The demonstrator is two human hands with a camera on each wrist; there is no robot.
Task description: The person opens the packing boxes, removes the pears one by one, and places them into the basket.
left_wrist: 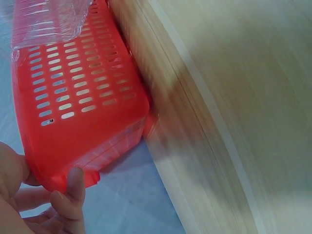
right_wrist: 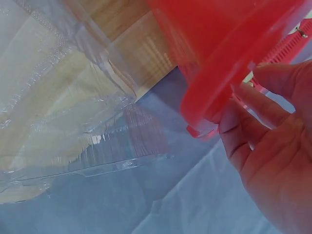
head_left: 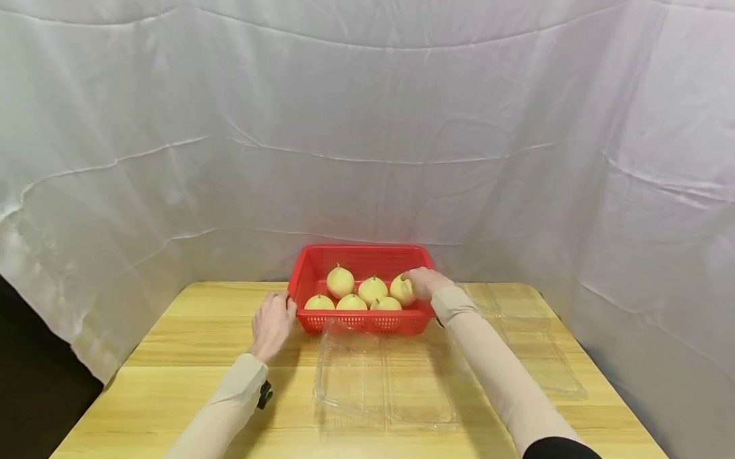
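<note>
Several round yellow pears with stems, one at the back left (head_left: 340,282), lie in a red perforated plastic basket (head_left: 366,256). My left hand (head_left: 273,324) holds the basket's front left corner, fingers and thumb round its rim in the left wrist view. My right hand (head_left: 428,283) reaches over the right rim and grips the rightmost pear (head_left: 402,291). In the right wrist view, thumb and fingers of that right hand (right_wrist: 273,126) lie on either side of a sliver of pear; the rim hides the fingertips.
An open clear plastic clamshell box (head_left: 386,379) lies in front of the basket, close to its front wall. More clear packaging (head_left: 534,343) is on the right of the wooden table (head_left: 173,385). Pale cloth (head_left: 371,121) hangs behind and at both sides.
</note>
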